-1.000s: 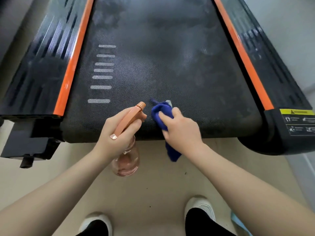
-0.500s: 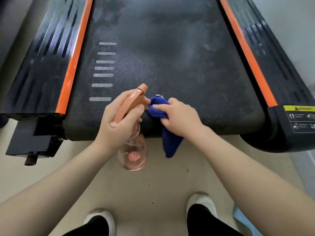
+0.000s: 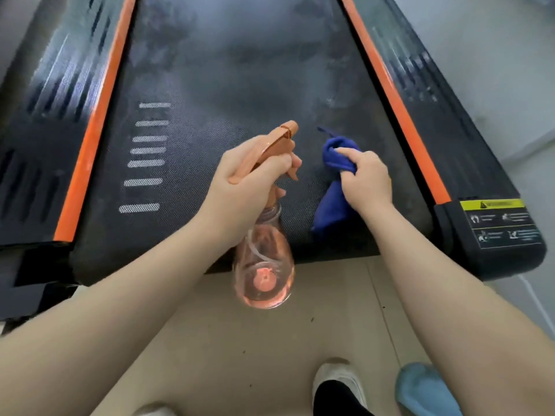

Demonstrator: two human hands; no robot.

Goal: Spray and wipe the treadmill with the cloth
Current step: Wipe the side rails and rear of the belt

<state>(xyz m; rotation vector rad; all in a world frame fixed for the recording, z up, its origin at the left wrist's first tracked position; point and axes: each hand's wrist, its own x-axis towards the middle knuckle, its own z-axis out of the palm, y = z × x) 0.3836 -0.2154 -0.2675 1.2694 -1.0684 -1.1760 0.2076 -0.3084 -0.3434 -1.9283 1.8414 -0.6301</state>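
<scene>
The treadmill belt (image 3: 234,85) is black and mottled with damp patches, with orange strips along both sides. My left hand (image 3: 243,187) grips a clear pink spray bottle (image 3: 264,265) by its orange trigger head, nozzle aimed forward over the belt's rear end. My right hand (image 3: 368,178) clutches a bunched blue cloth (image 3: 333,181), which hangs down over the belt near its rear edge. The two hands are apart, with a gap of belt between them.
Black side rails flank the belt, and the right rear cover (image 3: 504,232) carries a yellow warning label. Beige floor (image 3: 240,355) lies below the belt's end. My white shoe (image 3: 339,382) and a light blue cloth (image 3: 423,388) sit at the bottom right.
Both hands have moved forward over the belt. My right hand with the cloth has shifted right, away from the bottle's nozzle, opening a gap between the hands.
</scene>
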